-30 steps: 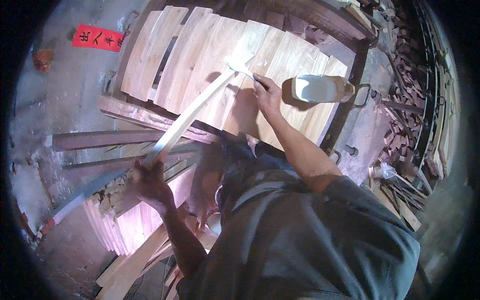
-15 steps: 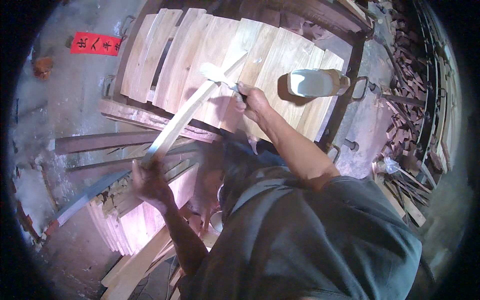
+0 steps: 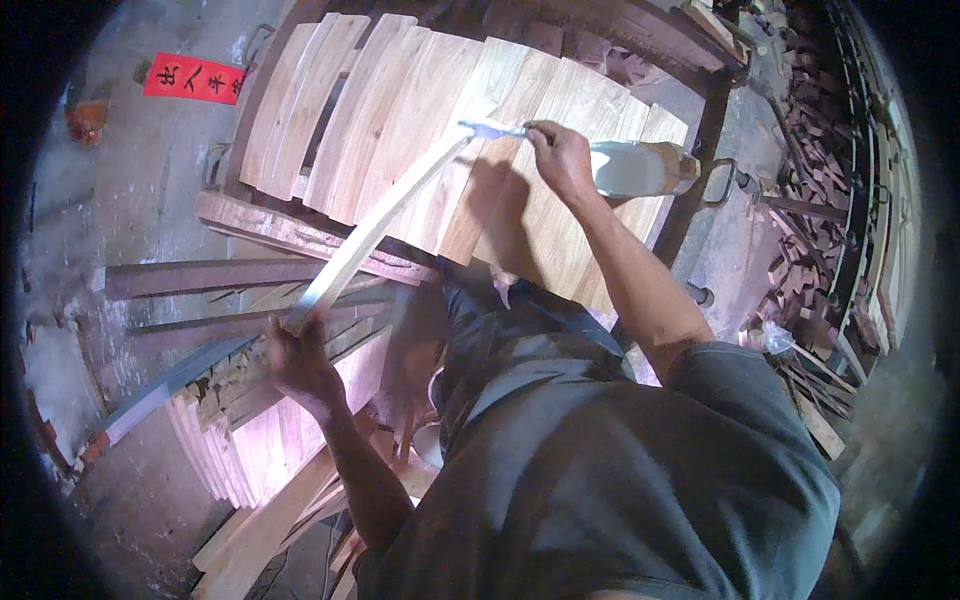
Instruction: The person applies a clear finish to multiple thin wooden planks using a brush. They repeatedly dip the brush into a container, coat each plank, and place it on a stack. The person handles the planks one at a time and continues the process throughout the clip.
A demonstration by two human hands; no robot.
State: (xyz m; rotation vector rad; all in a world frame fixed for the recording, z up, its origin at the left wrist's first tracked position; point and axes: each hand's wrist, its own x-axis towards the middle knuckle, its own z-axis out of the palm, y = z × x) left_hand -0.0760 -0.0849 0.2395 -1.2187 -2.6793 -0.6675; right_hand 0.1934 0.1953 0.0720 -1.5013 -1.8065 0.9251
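Wooden strip (image 3: 380,228): long, slim and pale; held aslant, near end low on the left in the left hand (image 3: 303,368), far end up over the boards (image 3: 400,120).
Brush (image 3: 490,130): right at the far end of the strip, bright in the glare; touching or just above, cannot tell.
Left hand: fingers closed around the near end of the strip, in shade, a little blurred.
Right hand (image 3: 562,160): thumb and fingers pinched on the handle of the brush; well apart from the left hand, above the boards.
Boards: light wood, laid side by side, with a dark gap toward the left; darkened by a shadow below the brush.
Plastic container (image 3: 645,170): pale, on the right part of the boards, just beside the right hand and partly hidden by it.
Thick plank (image 3: 310,240): rough-edged, along the near side of the boards.
Board stack (image 3: 275,455): packed close, below the left hand, lit pinkish.
Red paper (image 3: 195,78): upper left, marked with black writing.
Scrap pile (image 3: 810,205): small wood pieces, heaped far right.
Grey shirt (image 3: 600,480): across the lower middle.
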